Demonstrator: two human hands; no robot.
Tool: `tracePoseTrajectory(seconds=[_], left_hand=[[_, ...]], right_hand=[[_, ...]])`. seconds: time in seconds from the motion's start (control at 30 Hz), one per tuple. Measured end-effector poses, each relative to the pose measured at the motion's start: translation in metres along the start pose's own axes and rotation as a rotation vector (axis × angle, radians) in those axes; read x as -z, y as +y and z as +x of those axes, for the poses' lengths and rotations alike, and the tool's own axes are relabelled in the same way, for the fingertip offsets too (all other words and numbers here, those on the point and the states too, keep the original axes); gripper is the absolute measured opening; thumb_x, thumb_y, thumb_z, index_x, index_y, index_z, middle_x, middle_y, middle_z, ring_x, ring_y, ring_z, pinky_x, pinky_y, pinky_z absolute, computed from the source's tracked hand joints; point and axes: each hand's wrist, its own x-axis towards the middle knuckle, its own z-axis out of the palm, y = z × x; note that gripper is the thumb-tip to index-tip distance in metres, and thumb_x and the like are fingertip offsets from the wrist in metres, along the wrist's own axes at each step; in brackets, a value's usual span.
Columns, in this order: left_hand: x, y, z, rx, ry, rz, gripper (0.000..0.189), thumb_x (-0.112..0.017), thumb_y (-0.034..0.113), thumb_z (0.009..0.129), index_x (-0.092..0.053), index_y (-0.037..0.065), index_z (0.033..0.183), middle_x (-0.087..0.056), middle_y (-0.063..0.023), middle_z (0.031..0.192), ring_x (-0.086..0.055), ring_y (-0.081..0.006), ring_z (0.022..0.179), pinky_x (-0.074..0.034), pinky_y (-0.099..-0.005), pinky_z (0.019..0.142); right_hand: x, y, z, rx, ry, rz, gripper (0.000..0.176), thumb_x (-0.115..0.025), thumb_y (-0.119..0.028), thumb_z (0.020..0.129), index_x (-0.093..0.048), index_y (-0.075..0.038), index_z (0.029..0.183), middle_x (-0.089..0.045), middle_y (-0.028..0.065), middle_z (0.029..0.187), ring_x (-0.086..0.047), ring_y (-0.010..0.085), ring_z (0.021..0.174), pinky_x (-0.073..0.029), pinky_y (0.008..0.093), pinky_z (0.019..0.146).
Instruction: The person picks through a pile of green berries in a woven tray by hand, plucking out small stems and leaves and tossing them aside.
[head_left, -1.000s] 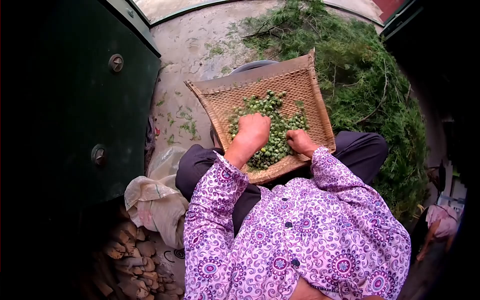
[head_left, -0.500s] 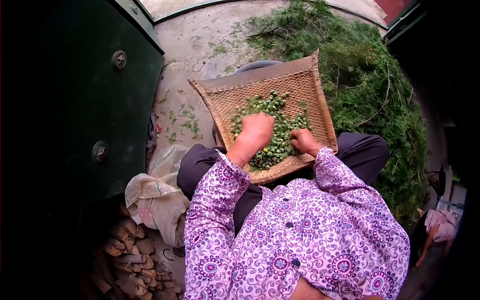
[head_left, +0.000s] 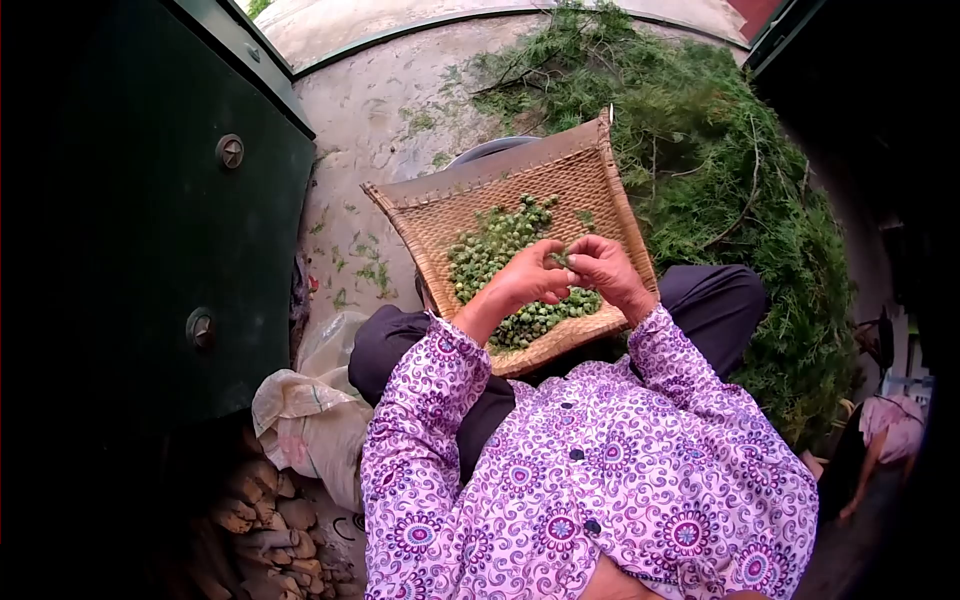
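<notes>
A woven tray (head_left: 570, 165) rests tilted across my lap, with a heap of small green cones (head_left: 485, 255) spread over its middle. Above the heap my left hand (head_left: 530, 272) has its thumb and fingers bent together. My right hand (head_left: 608, 270) meets it at the fingertips, pinched as well. Between the two hands a small green sprig (head_left: 562, 258) shows, touched by both; which fingers bear it is hard to tell.
Cut evergreen branches (head_left: 720, 190) cover the floor at the right. A dark door (head_left: 230, 250) stands at the left, with a whitish sack (head_left: 310, 420) and split firewood (head_left: 270, 530) below. Another person (head_left: 890, 430) is at the lower right edge.
Both hands have lifted from the heap and come together, the right one moving up and left. The sprig now shows between them. The view has shifted slightly.
</notes>
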Motion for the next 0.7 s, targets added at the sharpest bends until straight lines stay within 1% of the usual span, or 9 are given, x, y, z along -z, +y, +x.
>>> tracePoseTrajectory(seconds=[0.03,0.1,0.3,0.37,0.5,0.57,0.6,0.63,0.7], left_hand=[[0.000,-0.001,0.000,0.031,-0.008,-0.186,0.063,-0.062,0.010,0.081,-0.026,-0.002,0.131,-0.059,-0.0144,0.095,-0.061,-0.0189,0.082,-0.053,-0.0299,0.066],[0.001,-0.003,0.001,0.017,0.011,-0.201,0.058,-0.062,0.009,0.081,-0.029,-0.003,0.127,-0.059,-0.0134,0.092,-0.061,-0.0185,0.078,-0.053,-0.0298,0.064],[0.002,-0.002,-0.002,-0.006,0.094,-0.233,0.038,-0.062,0.003,0.078,-0.042,-0.001,0.110,-0.060,-0.0090,0.078,-0.060,-0.0156,0.061,-0.051,-0.0264,0.052],[0.003,-0.002,0.000,-0.018,0.101,-0.064,0.028,-0.060,0.001,0.075,-0.049,0.001,0.101,-0.058,-0.0058,0.071,-0.056,-0.0120,0.052,-0.046,-0.0237,0.044],[0.000,-0.002,-0.003,0.049,0.171,0.009,0.018,-0.058,0.003,0.072,-0.055,0.003,0.090,-0.055,-0.0031,0.064,-0.051,-0.0094,0.046,-0.041,-0.0233,0.039],[0.000,-0.003,-0.003,0.082,0.143,0.394,0.013,-0.059,0.004,0.071,-0.057,0.005,0.084,-0.053,-0.0015,0.060,-0.050,-0.0075,0.045,-0.038,-0.0231,0.037],[-0.003,0.002,-0.008,0.124,0.115,0.445,0.015,-0.058,0.005,0.069,-0.060,0.004,0.085,-0.058,-0.0068,0.063,-0.057,-0.0151,0.052,-0.044,-0.0289,0.044],[-0.003,-0.003,-0.008,0.124,0.114,0.447,0.015,-0.058,0.005,0.069,-0.060,0.004,0.085,-0.058,-0.0068,0.063,-0.057,-0.0151,0.052,-0.044,-0.0289,0.044],[-0.001,-0.016,-0.005,-0.107,0.153,1.007,0.025,-0.058,0.009,0.069,-0.061,0.004,0.093,-0.064,-0.0135,0.073,-0.062,-0.0257,0.068,-0.049,-0.0364,0.060]], right_hand=[[-0.001,0.000,-0.001,0.003,0.001,0.000,0.009,-0.061,-0.008,0.081,-0.057,-0.003,0.088,-0.059,0.0003,0.072,-0.058,0.0072,0.058,-0.045,0.0183,0.050],[-0.007,-0.002,-0.004,0.059,0.002,-0.109,0.009,-0.059,-0.010,0.083,-0.057,-0.003,0.089,-0.058,-0.0009,0.073,-0.056,0.0046,0.060,-0.045,0.0170,0.052],[-0.010,0.003,-0.002,0.059,-0.011,-0.104,0.009,-0.059,-0.010,0.083,-0.057,-0.004,0.090,-0.058,-0.0017,0.072,-0.054,0.0041,0.058,-0.043,0.0163,0.050],[-0.009,0.003,-0.001,0.059,-0.004,-0.083,0.008,-0.059,-0.010,0.083,-0.057,-0.005,0.089,-0.057,-0.0020,0.071,-0.054,0.0040,0.057,-0.042,0.0162,0.049],[-0.005,-0.004,0.000,0.035,0.043,-0.037,0.005,-0.058,-0.007,0.083,-0.056,-0.005,0.087,-0.054,-0.0026,0.068,-0.050,0.0039,0.052,-0.039,0.0167,0.045],[-0.005,-0.014,0.000,0.043,0.032,0.173,0.005,-0.057,-0.005,0.083,-0.055,-0.005,0.088,-0.054,-0.0022,0.069,-0.049,0.0043,0.052,-0.039,0.0169,0.045],[-0.002,-0.018,0.001,0.075,0.020,0.168,0.006,-0.056,-0.005,0.083,-0.055,-0.005,0.089,-0.053,-0.0021,0.069,-0.049,0.0048,0.052,-0.039,0.0170,0.045],[0.000,-0.027,0.000,0.109,0.068,0.100,0.005,-0.056,-0.005,0.084,-0.056,-0.005,0.088,-0.054,-0.0025,0.069,-0.049,0.0047,0.052,-0.039,0.0166,0.046],[0.018,-0.046,0.001,0.305,0.200,-0.136,0.005,-0.055,-0.005,0.084,-0.057,-0.005,0.089,-0.056,-0.0028,0.071,-0.050,0.0037,0.053,-0.039,0.0160,0.047]])
